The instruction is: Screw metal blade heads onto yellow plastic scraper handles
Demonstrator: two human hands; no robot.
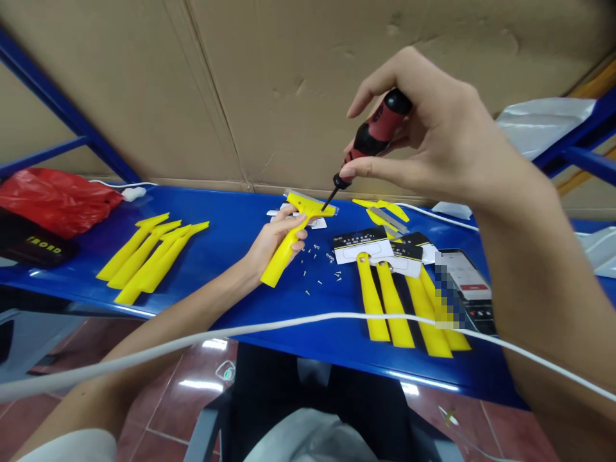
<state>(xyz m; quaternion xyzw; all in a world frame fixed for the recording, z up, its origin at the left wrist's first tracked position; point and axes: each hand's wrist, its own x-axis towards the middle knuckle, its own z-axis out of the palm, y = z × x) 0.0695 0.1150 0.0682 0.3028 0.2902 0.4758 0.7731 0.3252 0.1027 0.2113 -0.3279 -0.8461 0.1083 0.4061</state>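
Observation:
My left hand (276, 244) is closed round the neck of a yellow T-shaped scraper (282, 262), its handle slanting down towards me. A clear strip shows along the far edge of its head. In my right hand (433, 128) is a red and black screwdriver (373, 133), tilted, gripped by its handle between thumb and fingers. The screwdriver's tip meets the right part of the scraper head; whether a screw sits under it is too small to tell. Several small loose screws (319, 282) lie on the blue table (231, 256) just right of my left hand.
Several yellow scraper handles (158, 256) lie at the left, beside a red plastic bag (58, 199) and a black pouch (36, 240). More yellow scrapers (394, 308) with black-and-white cards (363, 245) lie right, near a phone (464, 276). A white cable (289, 324) crosses the near side.

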